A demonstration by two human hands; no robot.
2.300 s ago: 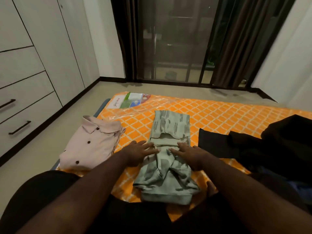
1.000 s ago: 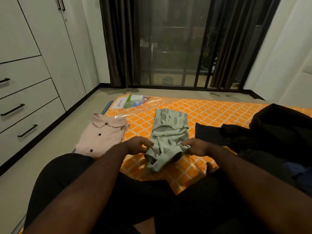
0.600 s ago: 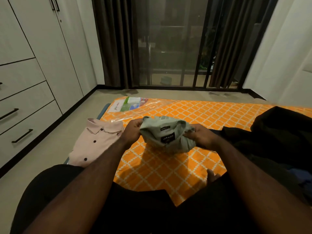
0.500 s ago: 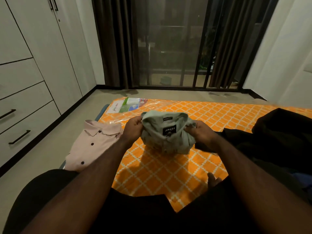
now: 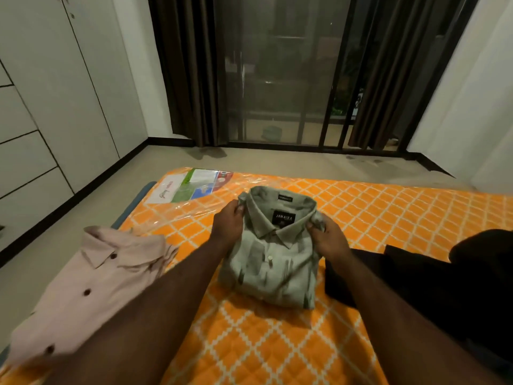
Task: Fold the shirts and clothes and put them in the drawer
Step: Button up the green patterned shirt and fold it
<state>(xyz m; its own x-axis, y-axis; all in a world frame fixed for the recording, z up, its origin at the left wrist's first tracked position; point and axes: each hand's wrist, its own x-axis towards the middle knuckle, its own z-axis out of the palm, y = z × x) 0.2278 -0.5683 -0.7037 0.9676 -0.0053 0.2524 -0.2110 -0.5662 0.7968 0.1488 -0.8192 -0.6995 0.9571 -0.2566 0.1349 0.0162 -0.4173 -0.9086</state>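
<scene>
On the left edge of the mattress lies the pink shirt, folded with its collar away from me and its dark buttons up, well apart from what I hold. It looks soft and limp; I judge it would sag if lifted by one edge, so it wants a flat palm under each side.

My left hand pinches the left collar corner of the green shirt, thumb on top and fingers curled behind the cloth. The shirt is folded to a rough square, collar up and facing me, a black label showing inside the neck and one white button below it. Its near edge rests on the mattress; the collar end is tilted up between my hands. I judge it light and thin, a woven cloth that creases readily and slides on itself, so the fold could open if I carry it by the collar alone. The collar is the stiffest part and good for squaring the bundle; for the move to the drawer I would slip fingers beneath both sides and keep it level.

My right hand grips the right collar corner likewise, fingers closed on a bunch of cloth.

Just right of the green shirt lies a heap of black clothes, not yet folded, too dark to tell apart. They look heavier and looser, and I judge they will need spreading first.

The drawers stand at the far left, all closed.
</scene>
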